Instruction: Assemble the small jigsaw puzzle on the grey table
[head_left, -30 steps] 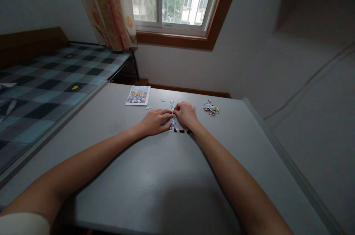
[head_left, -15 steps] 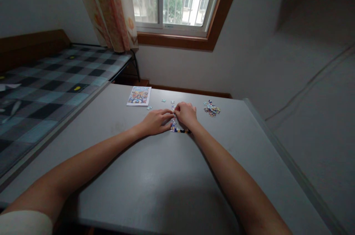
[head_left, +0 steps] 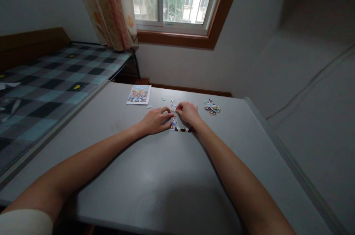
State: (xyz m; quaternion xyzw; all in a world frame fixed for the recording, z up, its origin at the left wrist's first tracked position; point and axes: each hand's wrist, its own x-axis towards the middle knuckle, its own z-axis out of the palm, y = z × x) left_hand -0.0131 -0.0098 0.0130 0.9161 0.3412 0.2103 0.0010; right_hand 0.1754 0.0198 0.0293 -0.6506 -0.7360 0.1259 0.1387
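Observation:
On the grey table, a partly joined jigsaw puzzle (head_left: 183,130) forms an L, with a left column and a dark bottom row. My left hand (head_left: 156,121) lies on the left of the column, fingers apart, the fingertips touching its edge. Across from it, my right hand (head_left: 188,113) has its fingers curled together in a pinch beside the upper column; whether a piece is between them is hidden. Loose jigsaw pieces lie beyond: one piece (head_left: 163,99), another piece (head_left: 149,106) nearer my left hand, and one (head_left: 172,101) above the column.
A heap of jigsaw pieces (head_left: 212,107) lies right of my right hand. A printed picture sheet (head_left: 139,95) rests at the back left of the table (head_left: 155,179). A bed with a checked cover (head_left: 55,76) adjoins on the left; a wall bounds the right side.
My right hand has drawn slightly to the right, away from the column and my left fingers, showing more of the pieces there. My left hand stays nearly in place.

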